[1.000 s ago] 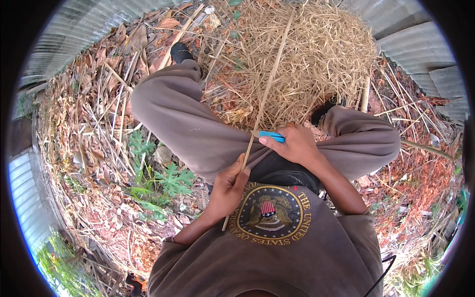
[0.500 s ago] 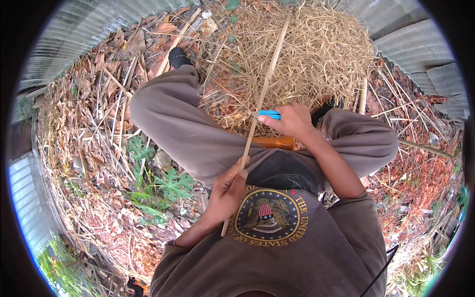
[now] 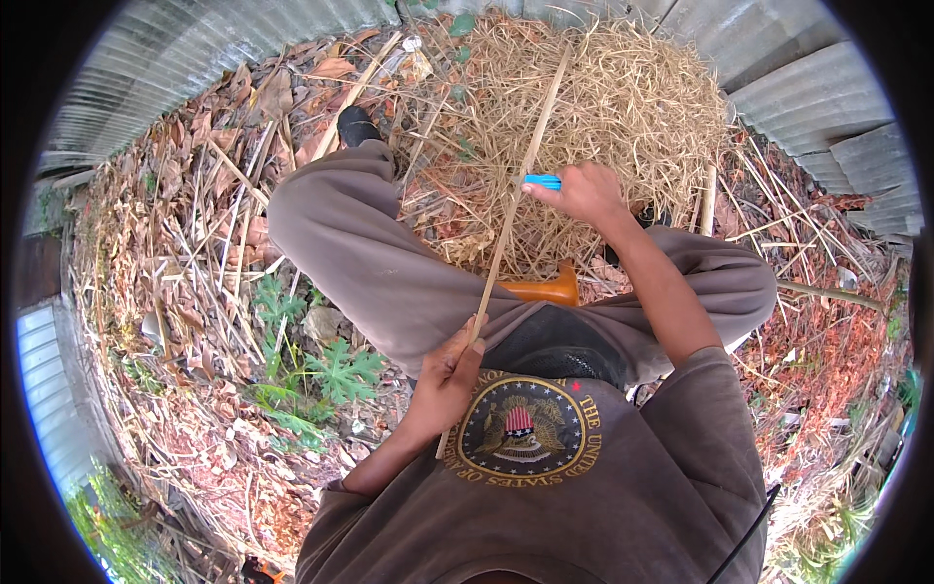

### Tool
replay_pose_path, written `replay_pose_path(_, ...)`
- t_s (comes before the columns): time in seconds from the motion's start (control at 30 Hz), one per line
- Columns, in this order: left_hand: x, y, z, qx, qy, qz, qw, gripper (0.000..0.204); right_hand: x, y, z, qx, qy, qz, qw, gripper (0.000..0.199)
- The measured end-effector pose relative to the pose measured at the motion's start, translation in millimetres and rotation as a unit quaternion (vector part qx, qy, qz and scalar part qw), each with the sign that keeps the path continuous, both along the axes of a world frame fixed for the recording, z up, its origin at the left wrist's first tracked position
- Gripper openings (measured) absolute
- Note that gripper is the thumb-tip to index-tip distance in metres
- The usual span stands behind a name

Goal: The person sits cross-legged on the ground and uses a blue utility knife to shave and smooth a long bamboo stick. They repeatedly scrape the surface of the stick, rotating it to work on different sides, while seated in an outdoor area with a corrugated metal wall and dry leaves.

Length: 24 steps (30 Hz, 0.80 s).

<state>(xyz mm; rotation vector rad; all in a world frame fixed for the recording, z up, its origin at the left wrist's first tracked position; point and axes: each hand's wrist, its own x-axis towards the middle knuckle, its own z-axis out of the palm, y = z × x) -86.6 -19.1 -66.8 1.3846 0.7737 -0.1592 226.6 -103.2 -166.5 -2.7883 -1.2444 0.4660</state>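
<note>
The left hand point(image 3: 449, 375) is closed around the near end of a long, thin, pale-yellow strip of split cane or bamboo point(image 3: 516, 200), gripping it low against the lap just above the round emblem printed on the brown T-shirt point(image 3: 584, 496), with the thumb lying along the strip. The right hand point(image 3: 582, 191) is curled shut around a small tool with a bright blue handle point(image 3: 545, 181), whose tip meets the strip about halfway up its length; whether there is a blade, and what shape it has, cannot be told. The strip runs in a straight, slightly tilted line from the left hand up and away over the knees, its far end reaching across a big heap of dry straw-coloured shavings and grass point(image 3: 623, 117) that fills the ground ahead. The person sits with both knees bent in grey-brown trousers point(image 3: 370, 253), a dark shoe point(image 3: 356, 125) showing at the far end of the left leg. Between the thighs, just beside the strip, lies an orange-brown wooden handle-shaped piece point(image 3: 545, 289). Dry reddish leaves and loose pale sticks point(image 3: 209, 224) litter the ground to the left, with a few green leafy weeds point(image 3: 336, 370) near the left knee, and corrugated metal sheeting point(image 3: 224, 39) borders the scene along the far edge
</note>
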Motion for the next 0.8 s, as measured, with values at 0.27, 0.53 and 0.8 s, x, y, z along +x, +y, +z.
replay_pose_path(0.27, -1.9, 4.3, -15.2, 0.006, -0.008, -0.026, 1.0, 0.038, 50.8, 34.8, 53.5, -0.127, -0.206, 0.192, 0.951, 0.082)
replay_pose_path(0.53, 3.5, 8.0, -1.5, -0.13, -0.001, 0.028, 0.991, 0.039, -19.2, -0.3, 53.5, 0.004, 0.113, -0.052, 0.992, 0.091)
replay_pose_path(0.8, -4.9, 0.3, -19.2, 0.164, -0.112, -0.065, 0.978, 0.037, -3.4, 1.9, 15.5, -0.013, 0.017, -0.004, 1.0, 0.089)
